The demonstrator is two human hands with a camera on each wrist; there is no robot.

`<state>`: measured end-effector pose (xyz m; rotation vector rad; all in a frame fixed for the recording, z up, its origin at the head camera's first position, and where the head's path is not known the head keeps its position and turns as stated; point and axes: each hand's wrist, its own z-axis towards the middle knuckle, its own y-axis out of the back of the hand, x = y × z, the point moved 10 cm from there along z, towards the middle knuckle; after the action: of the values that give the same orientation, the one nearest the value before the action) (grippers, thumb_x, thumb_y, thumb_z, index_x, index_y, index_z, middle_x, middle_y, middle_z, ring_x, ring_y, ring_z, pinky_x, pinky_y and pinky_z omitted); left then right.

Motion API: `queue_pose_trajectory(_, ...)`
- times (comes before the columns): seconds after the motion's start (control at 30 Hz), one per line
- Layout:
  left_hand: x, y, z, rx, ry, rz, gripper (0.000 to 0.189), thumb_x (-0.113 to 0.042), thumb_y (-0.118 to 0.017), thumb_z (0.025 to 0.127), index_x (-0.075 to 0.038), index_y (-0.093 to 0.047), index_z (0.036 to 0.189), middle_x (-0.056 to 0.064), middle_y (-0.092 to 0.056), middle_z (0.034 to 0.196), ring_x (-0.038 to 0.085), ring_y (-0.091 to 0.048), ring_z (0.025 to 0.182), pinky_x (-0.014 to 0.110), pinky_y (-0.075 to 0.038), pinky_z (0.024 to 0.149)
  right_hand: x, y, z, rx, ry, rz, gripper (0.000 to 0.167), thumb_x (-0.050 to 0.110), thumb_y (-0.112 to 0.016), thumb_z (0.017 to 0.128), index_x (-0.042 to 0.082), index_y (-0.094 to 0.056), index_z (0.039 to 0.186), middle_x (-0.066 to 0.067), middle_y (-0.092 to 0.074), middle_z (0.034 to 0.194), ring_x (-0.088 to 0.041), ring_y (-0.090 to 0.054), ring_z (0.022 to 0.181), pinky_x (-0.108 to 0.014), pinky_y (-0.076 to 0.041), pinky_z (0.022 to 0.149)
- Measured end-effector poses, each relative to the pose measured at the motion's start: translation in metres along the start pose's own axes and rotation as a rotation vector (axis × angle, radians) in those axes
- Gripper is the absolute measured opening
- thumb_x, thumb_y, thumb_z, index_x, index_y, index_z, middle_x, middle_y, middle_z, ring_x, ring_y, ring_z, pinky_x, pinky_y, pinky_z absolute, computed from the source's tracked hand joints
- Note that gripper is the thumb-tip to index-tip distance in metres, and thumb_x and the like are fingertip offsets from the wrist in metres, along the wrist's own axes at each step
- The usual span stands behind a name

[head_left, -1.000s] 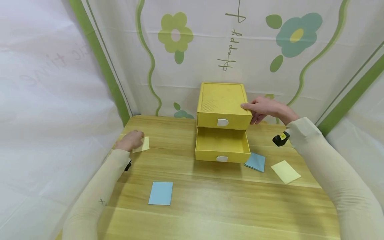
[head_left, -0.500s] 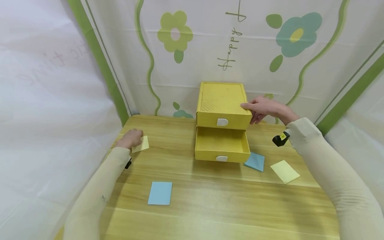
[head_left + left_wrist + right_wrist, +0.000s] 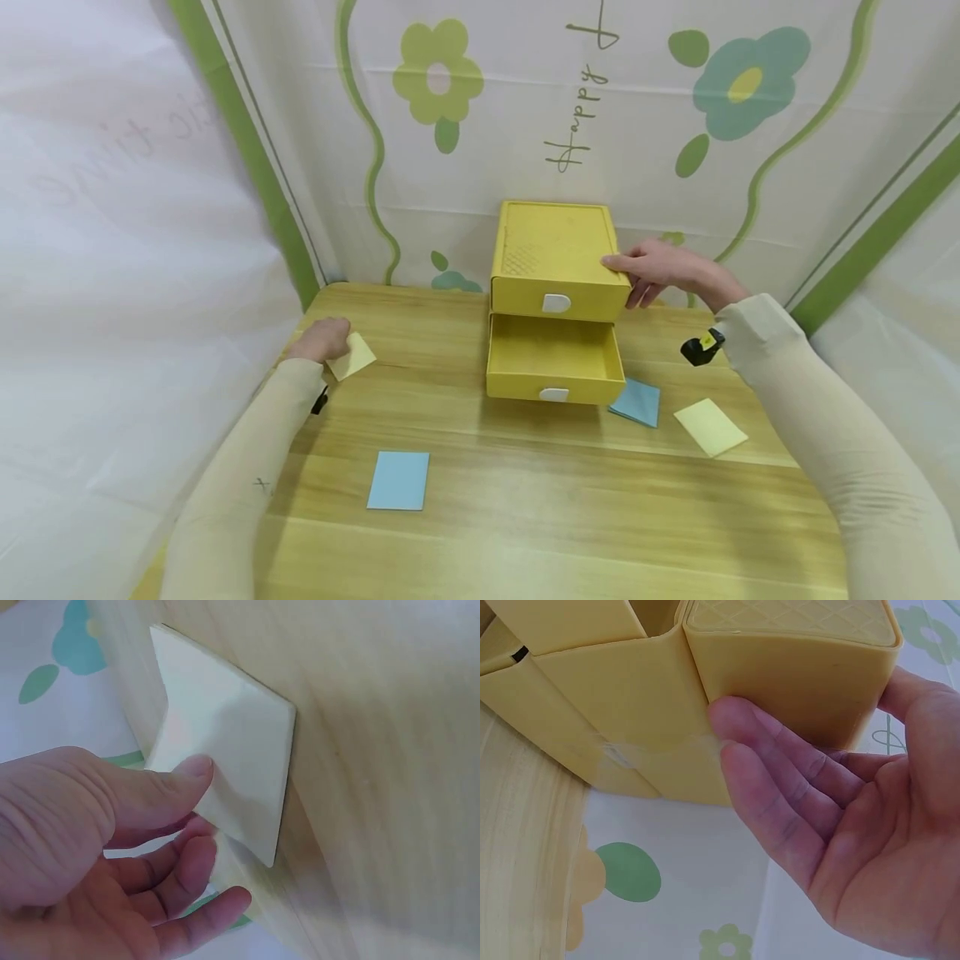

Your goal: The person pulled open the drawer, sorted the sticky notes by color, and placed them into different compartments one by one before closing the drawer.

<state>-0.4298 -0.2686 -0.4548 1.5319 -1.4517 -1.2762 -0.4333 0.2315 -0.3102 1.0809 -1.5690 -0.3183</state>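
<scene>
My left hand [image 3: 321, 340] is at the table's left edge, pinching a thin pale yellow note pad [image 3: 240, 742]. In the left wrist view the thumb lies on top of the pad, and the fingers below it are partly hidden. A yellow two-tier drawer unit [image 3: 558, 242] stands at the back of the table. Its upper drawer is in, and its lower drawer [image 3: 555, 360] is pulled out with nothing visible inside. My right hand [image 3: 660, 267] holds the unit's upper right corner, thumb on top. In the right wrist view its fingers [image 3: 772, 795] lie along the side wall.
One light blue note pad [image 3: 399, 481] lies at the front left of the wooden table [image 3: 540, 517]. To the right of the drawer unit lie blue notes [image 3: 637, 404] and a second yellow note pad [image 3: 710, 427]. Printed curtains enclose the table's back and sides.
The yellow pad under my left hand has turned and tilted, and that hand has drawn slightly back and left. My right hand stays on the drawer unit.
</scene>
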Motion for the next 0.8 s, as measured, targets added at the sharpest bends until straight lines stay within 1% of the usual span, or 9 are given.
queue_pose_trajectory(0.17,0.0033,-0.0015,0.0017,0.005,0.016,-0.028,0.015,-0.001,-0.055,0.085,0.002,-0.056,0.100,0.015,-0.058,0.088,0.027,-0.053,0.078,0.032,-0.046,0.065,0.0009,-0.0003,-0.0003,-0.002,0.003,-0.002,0.062,0.056,-0.046,0.098,-0.001,-0.048,0.075,-0.017,-0.065,0.070,-0.027,-0.074,0.073,-0.040,-0.061,0.068)
queue_pose_trajectory(0.23,0.0045,-0.0009,0.0029,-0.007,0.020,-0.022,0.014,-0.001,-0.055,0.084,0.001,-0.057,0.098,0.014,-0.058,0.087,0.026,-0.053,0.077,0.032,-0.046,0.064,0.0009,-0.0002,0.0000,-0.003,0.005,-0.008,0.062,0.056,-0.046,0.099,-0.001,-0.048,0.074,-0.018,-0.066,0.071,-0.026,-0.074,0.073,-0.040,-0.061,0.068)
queue_pose_trajectory(0.37,0.0062,0.0021,0.0053,-0.029,0.021,0.012,0.006,-0.002,-0.056,0.083,-0.001,-0.057,0.089,0.013,-0.056,0.082,0.026,-0.051,0.074,0.033,-0.044,0.062,-0.0003,-0.0005,0.0011,0.002,0.007,-0.013,0.062,0.056,-0.045,0.099,0.000,-0.048,0.075,-0.017,-0.065,0.071,-0.026,-0.074,0.073,-0.040,-0.061,0.068)
queue_pose_trajectory(0.5,0.0058,0.0042,0.0050,-0.035,0.024,0.003,0.007,-0.003,-0.057,0.083,-0.001,-0.056,0.090,0.012,-0.056,0.082,0.025,-0.051,0.074,0.032,-0.043,0.062,-0.0009,0.0002,0.0009,0.001,0.004,-0.010,0.062,0.057,-0.045,0.099,-0.001,-0.048,0.075,-0.016,-0.064,0.069,-0.026,-0.074,0.074,-0.041,-0.061,0.069)
queue_pose_trajectory(0.67,0.0049,0.0062,0.0050,-0.064,-0.006,-0.030,0.016,-0.001,-0.060,0.081,0.002,-0.056,0.096,0.016,-0.060,0.087,0.026,-0.054,0.076,0.033,-0.047,0.064,-0.0003,0.0011,0.0000,-0.005,0.006,-0.009,0.062,0.057,-0.045,0.099,-0.001,-0.048,0.075,-0.016,-0.064,0.069,-0.026,-0.074,0.073,-0.040,-0.061,0.068)
queue_pose_trajectory(0.8,0.0056,0.0052,0.0057,-0.088,-0.062,-0.044,0.014,0.001,-0.060,0.081,0.004,-0.058,0.094,0.018,-0.062,0.089,0.026,-0.055,0.076,0.034,-0.048,0.065,0.0004,-0.0006,0.0000,0.003,0.011,-0.014,0.062,0.058,-0.045,0.098,0.000,-0.049,0.076,-0.018,-0.065,0.072,-0.025,-0.074,0.074,-0.038,-0.060,0.068)
